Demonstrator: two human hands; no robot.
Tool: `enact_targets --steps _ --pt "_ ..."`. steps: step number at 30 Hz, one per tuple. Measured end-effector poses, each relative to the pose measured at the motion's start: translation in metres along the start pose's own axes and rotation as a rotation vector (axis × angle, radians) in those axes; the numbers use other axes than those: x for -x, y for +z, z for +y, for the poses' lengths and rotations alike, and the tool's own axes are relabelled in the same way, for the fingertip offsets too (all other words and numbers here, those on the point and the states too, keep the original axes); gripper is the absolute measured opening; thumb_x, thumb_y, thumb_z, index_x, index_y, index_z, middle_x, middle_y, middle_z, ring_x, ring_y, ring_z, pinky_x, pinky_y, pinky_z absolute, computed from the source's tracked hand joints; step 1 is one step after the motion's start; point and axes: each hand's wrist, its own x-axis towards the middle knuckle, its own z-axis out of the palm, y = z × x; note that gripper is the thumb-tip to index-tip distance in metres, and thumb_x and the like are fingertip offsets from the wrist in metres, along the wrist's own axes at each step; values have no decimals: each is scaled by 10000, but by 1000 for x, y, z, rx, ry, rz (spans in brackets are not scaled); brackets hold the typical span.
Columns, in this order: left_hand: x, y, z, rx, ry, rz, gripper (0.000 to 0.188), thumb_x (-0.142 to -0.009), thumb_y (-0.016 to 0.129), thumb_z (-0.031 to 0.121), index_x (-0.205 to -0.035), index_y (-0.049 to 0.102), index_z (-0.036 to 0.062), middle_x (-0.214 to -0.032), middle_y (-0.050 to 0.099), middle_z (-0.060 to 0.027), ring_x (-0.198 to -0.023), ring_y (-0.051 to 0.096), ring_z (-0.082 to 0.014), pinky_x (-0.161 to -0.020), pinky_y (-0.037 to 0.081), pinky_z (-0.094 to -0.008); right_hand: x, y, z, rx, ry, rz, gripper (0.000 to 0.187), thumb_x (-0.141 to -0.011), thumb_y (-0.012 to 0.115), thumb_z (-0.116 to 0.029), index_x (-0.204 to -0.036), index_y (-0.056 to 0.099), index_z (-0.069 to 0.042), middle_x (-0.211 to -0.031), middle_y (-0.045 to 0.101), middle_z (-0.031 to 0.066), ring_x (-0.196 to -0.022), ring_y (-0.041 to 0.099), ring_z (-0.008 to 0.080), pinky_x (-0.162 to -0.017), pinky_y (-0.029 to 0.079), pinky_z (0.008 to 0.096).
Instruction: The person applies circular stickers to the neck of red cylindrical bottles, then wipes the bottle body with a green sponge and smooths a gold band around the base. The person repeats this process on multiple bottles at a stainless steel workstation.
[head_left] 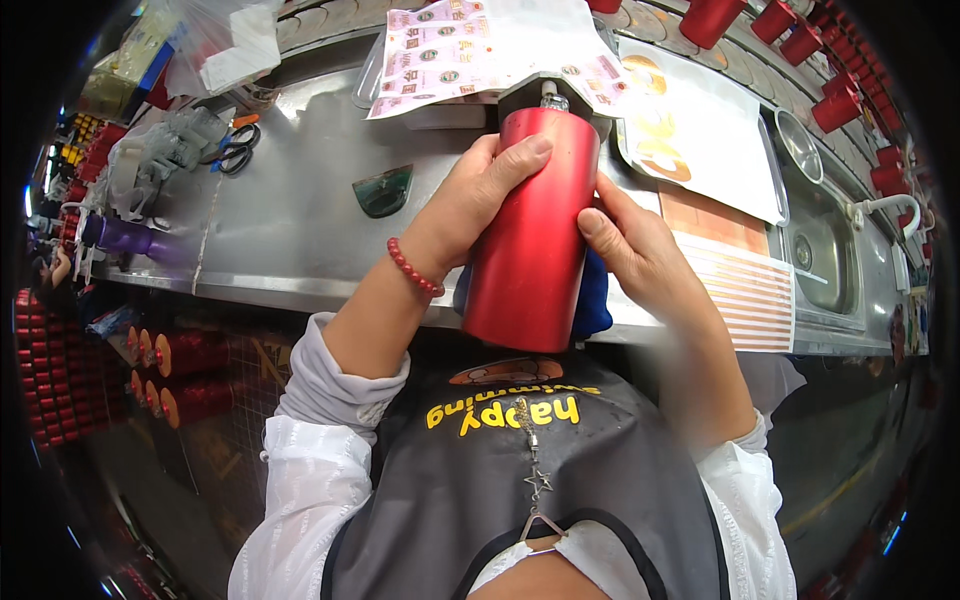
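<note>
A glossy red bottle with a clear, narrow neck lies tilted in front of me, its neck pointing away and its broad base toward my apron. My left hand is wrapped round its upper left side, thumb laid across the top. Along the right side, my right hand presses thumb and fingers against the bottle. A dark blue cloth shows beneath it. Just beyond the neck is a grey angular holder, partly hidden. A dark green scraper-like piece lies left of my left wrist.
Scissors and crumpled clear plastic lie on the metal bench's left. Printed sheets cover the far middle; a gold-patterned white sheet and a striped sheet lie right. Beyond are a sink and a conveyor with red bottles.
</note>
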Motion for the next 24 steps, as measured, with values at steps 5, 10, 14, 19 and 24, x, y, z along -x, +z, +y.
enact_targets --steps 5,10,14,19,24 --pt "-26 -3 -7 -67 64 82 731 -922 667 528 -1294 487 -75 -1092 656 -169 -911 671 -171 -791 564 -290 -16 -9 6 -13 119 -9 450 -1054 509 -280 -1377 475 31 -1069 684 261 -991 683 357 -873 515 378" --pt "-23 -9 -20 -354 286 236 846 -947 615 583 -1386 393 -105 -1084 665 -218 -942 681 -212 -807 554 -323 -58 -55 21 264 16 94 369 -1014 542 -91 -1377 588 -38 -1226 664 178 -1134 634 250 -973 497 334" --pt "-9 -2 -22 -305 310 182 779 -1010 498 573 -1448 346 -53 -1145 640 -176 -1011 634 -172 -871 506 -291 -166 -85 75 950 -312 -40 342 -934 582 -121 -1236 727 -191 -1396 575 130 -1320 489 312 -1095 418 441" --pt "-12 -13 -35 -282 320 203 682 -1031 498 521 -1418 399 -32 -1122 664 -157 -987 633 -163 -859 502 -287 -249 -55 84 1111 -122 -295 403 -899 639 -187 -1273 703 -321 -1432 517 44 -1354 443 259 -1032 432 513" --pt "-17 -20 -36 -265 334 166 702 -1025 510 520 -1417 403 -53 -1237 625 -187 -1049 629 -181 -898 502 -306 -287 -91 104 1329 110 -188 449 -889 589 -52 -1254 715 -282 -1414 520 38 -1331 463 251 -990 458 488"
